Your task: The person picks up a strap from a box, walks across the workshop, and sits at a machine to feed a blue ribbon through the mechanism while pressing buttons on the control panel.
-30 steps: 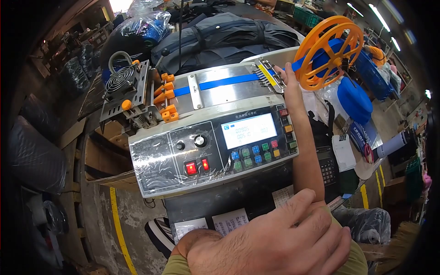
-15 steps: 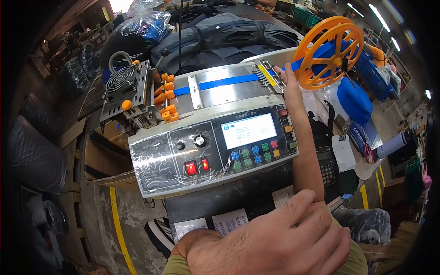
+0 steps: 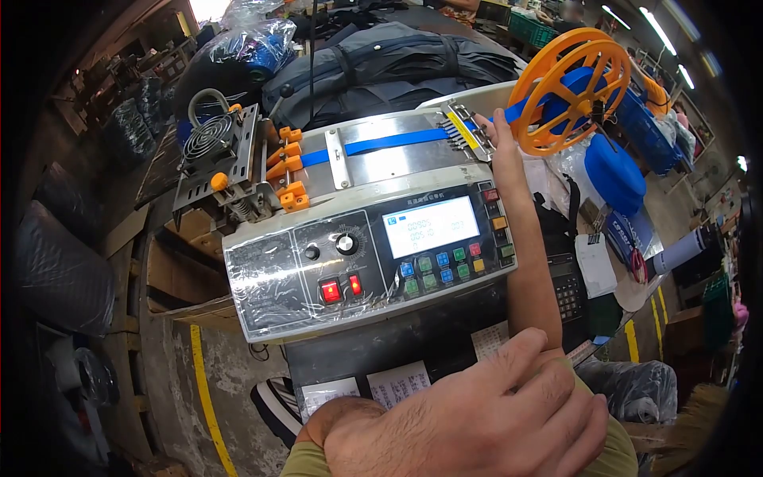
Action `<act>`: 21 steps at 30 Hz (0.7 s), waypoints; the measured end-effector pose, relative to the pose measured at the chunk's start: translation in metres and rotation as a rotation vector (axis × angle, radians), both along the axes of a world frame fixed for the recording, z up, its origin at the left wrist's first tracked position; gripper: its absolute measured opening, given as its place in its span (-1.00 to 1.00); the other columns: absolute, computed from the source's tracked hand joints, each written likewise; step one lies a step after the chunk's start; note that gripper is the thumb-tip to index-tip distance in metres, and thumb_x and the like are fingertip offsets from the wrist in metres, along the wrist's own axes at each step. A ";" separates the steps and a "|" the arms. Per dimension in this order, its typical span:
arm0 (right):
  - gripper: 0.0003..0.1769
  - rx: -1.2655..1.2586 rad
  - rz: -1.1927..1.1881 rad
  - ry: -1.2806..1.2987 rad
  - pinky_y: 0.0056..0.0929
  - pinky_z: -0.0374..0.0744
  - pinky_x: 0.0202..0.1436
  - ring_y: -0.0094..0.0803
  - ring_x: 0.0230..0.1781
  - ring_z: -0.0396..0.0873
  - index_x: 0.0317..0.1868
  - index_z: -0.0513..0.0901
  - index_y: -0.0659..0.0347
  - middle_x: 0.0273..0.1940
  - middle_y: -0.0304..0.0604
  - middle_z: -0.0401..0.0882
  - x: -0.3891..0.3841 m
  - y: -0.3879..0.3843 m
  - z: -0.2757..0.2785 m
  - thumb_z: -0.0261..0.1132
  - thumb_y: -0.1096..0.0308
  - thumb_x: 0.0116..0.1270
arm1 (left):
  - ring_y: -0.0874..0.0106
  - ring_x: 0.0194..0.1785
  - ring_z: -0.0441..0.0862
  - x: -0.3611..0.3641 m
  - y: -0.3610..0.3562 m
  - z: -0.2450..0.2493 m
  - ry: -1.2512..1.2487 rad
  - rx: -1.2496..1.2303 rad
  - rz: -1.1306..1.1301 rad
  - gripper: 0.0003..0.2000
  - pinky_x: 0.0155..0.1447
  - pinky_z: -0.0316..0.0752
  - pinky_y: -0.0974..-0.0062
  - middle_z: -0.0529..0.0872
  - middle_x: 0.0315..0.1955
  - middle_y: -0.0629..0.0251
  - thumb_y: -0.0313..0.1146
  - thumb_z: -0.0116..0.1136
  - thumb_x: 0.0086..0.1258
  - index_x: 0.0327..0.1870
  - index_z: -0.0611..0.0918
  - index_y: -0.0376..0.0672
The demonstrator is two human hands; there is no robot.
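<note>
My right hand (image 3: 501,137) is at the right end of the machine (image 3: 373,278), its fingers partly hidden and closed round the blue strap (image 3: 397,141) beside the metal guide (image 3: 466,133). The strap runs from the orange reel (image 3: 571,94) through the guide, under a small metal plate (image 3: 338,158) and on to the orange blocks (image 3: 288,168). In the foreground, my left hand (image 3: 485,405) lies across near my right elbow, fingers curled, with nothing visible in them. The machine's screen (image 3: 431,228) is lit.
Dark bags (image 3: 381,67) are piled behind the machine. Paper slips (image 3: 400,384) lie on the black surface in front. At the right are a calculator (image 3: 567,292), a blue roll (image 3: 616,175) and a white tag (image 3: 596,266). A cardboard box (image 3: 187,266) stands at the left.
The orange reel's spokes and the blue strap wound on it have shifted, so the reel has turned. A number on the screen has changed. Both my hands stay in place.
</note>
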State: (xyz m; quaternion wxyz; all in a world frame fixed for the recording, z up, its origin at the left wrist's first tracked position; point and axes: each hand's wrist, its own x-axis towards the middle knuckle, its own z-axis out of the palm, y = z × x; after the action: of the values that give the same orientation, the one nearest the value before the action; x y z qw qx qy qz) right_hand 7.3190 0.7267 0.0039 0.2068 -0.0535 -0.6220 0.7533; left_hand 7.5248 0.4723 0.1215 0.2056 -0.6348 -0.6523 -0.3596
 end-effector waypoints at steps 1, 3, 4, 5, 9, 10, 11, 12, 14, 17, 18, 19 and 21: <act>-0.05 0.001 0.006 -0.006 -0.57 0.58 0.27 -0.41 0.18 0.70 0.51 0.35 0.58 0.31 0.16 0.62 0.000 0.001 -0.001 -0.08 -0.29 0.67 | 0.35 -0.20 0.67 0.000 0.000 0.000 0.004 -0.006 -0.002 -0.77 0.18 0.57 0.26 0.67 -0.41 0.31 -0.35 0.28 0.22 -0.13 0.74 -0.22; -0.05 0.002 0.010 -0.002 -0.56 0.58 0.28 -0.41 0.18 0.70 0.51 0.36 0.58 0.31 0.15 0.62 -0.002 0.002 -0.002 -0.07 -0.29 0.67 | 0.35 -0.20 0.67 0.000 0.000 0.000 0.001 -0.001 0.000 -0.76 0.18 0.57 0.26 0.67 -0.40 0.31 -0.35 0.28 0.21 -0.13 0.74 -0.22; -0.05 0.003 0.014 0.001 -0.56 0.58 0.28 -0.41 0.18 0.70 0.51 0.36 0.58 0.31 0.15 0.62 -0.002 0.002 -0.002 -0.07 -0.29 0.67 | 0.35 -0.19 0.67 0.000 0.000 0.000 -0.002 0.003 0.000 -0.76 0.18 0.57 0.26 0.68 -0.40 0.31 -0.36 0.28 0.21 -0.13 0.74 -0.22; -0.05 0.003 0.014 0.001 -0.56 0.58 0.28 -0.41 0.18 0.70 0.51 0.36 0.58 0.31 0.15 0.62 -0.003 0.002 -0.002 -0.07 -0.29 0.67 | 0.35 -0.19 0.67 0.001 0.000 0.000 -0.002 0.003 0.000 -0.76 0.18 0.57 0.26 0.68 -0.40 0.31 -0.36 0.28 0.21 -0.13 0.74 -0.22; -0.06 -0.004 0.017 0.002 -0.56 0.59 0.27 -0.43 0.16 0.70 0.50 0.36 0.58 0.29 0.14 0.63 -0.004 0.004 -0.005 -0.07 -0.28 0.67 | 0.34 -0.19 0.67 0.001 0.000 0.000 -0.007 0.012 0.002 -0.76 0.18 0.57 0.26 0.68 -0.39 0.31 -0.36 0.28 0.21 -0.13 0.75 -0.22; -0.07 -0.009 0.018 0.006 -0.56 0.59 0.27 -0.43 0.16 0.71 0.50 0.37 0.57 0.28 0.14 0.64 -0.004 0.005 -0.005 -0.07 -0.28 0.67 | 0.34 -0.19 0.67 0.001 0.000 0.000 -0.009 0.012 -0.002 -0.76 0.18 0.57 0.26 0.68 -0.39 0.31 -0.36 0.28 0.21 -0.13 0.75 -0.22; -0.07 -0.009 0.017 0.006 -0.56 0.59 0.27 -0.43 0.16 0.71 0.50 0.37 0.57 0.28 0.14 0.64 -0.005 0.005 -0.006 -0.07 -0.28 0.67 | 0.34 -0.19 0.67 0.000 0.000 0.000 -0.009 0.012 -0.003 -0.76 0.18 0.57 0.26 0.68 -0.39 0.31 -0.36 0.28 0.21 -0.13 0.75 -0.22; -0.07 -0.002 0.017 0.006 -0.56 0.60 0.26 -0.44 0.15 0.71 0.51 0.36 0.57 0.28 0.14 0.64 -0.005 0.005 -0.006 -0.07 -0.28 0.67 | 0.34 -0.19 0.67 0.000 0.000 0.000 -0.006 0.008 -0.004 -0.76 0.18 0.57 0.26 0.68 -0.39 0.31 -0.36 0.28 0.21 -0.12 0.75 -0.22; -0.07 0.006 0.018 0.006 -0.57 0.60 0.25 -0.45 0.14 0.71 0.51 0.36 0.57 0.27 0.13 0.65 -0.004 0.004 -0.004 -0.08 -0.28 0.67 | 0.34 -0.19 0.67 0.000 0.000 0.000 -0.002 0.004 -0.006 -0.75 0.18 0.57 0.26 0.68 -0.39 0.31 -0.35 0.28 0.21 -0.12 0.75 -0.22; -0.07 -0.010 0.017 0.010 -0.58 0.61 0.22 -0.46 0.11 0.72 0.50 0.37 0.57 0.25 0.12 0.66 -0.004 0.003 -0.004 -0.08 -0.28 0.68 | 0.34 -0.19 0.67 -0.001 0.000 -0.001 0.008 0.008 -0.005 -0.75 0.18 0.57 0.26 0.68 -0.39 0.30 -0.36 0.28 0.21 -0.12 0.75 -0.22; -0.07 -0.005 0.009 0.006 -0.59 0.61 0.21 -0.47 0.10 0.72 0.50 0.37 0.56 0.24 0.11 0.67 -0.004 0.003 -0.004 -0.08 -0.28 0.68 | 0.35 -0.19 0.67 -0.001 0.000 -0.001 -0.002 0.009 -0.007 -0.75 0.18 0.57 0.27 0.68 -0.39 0.31 -0.36 0.28 0.21 -0.11 0.75 -0.23; -0.07 0.000 0.002 0.003 -0.60 0.62 0.20 -0.48 0.09 0.72 0.50 0.38 0.56 0.23 0.10 0.68 -0.004 0.004 -0.004 -0.08 -0.28 0.68 | 0.35 -0.19 0.67 -0.001 0.000 -0.001 -0.012 0.010 -0.008 -0.75 0.18 0.57 0.27 0.68 -0.39 0.31 -0.36 0.28 0.22 -0.11 0.75 -0.23; -0.07 0.010 -0.005 0.001 -0.60 0.62 0.19 -0.48 0.09 0.72 0.50 0.38 0.56 0.23 0.10 0.68 -0.004 0.004 -0.004 -0.08 -0.28 0.67 | 0.43 -0.22 0.63 0.006 0.020 -0.017 0.046 0.180 0.104 -0.84 0.13 0.59 0.32 0.64 -0.41 0.38 -0.37 0.28 0.18 -0.23 0.72 -0.15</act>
State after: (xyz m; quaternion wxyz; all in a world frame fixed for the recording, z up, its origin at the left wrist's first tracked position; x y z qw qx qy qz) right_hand 7.3149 0.7302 -0.0004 0.2094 -0.0536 -0.6254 0.7498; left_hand 7.5304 0.4924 0.1041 0.2948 -0.5872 -0.6445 -0.3910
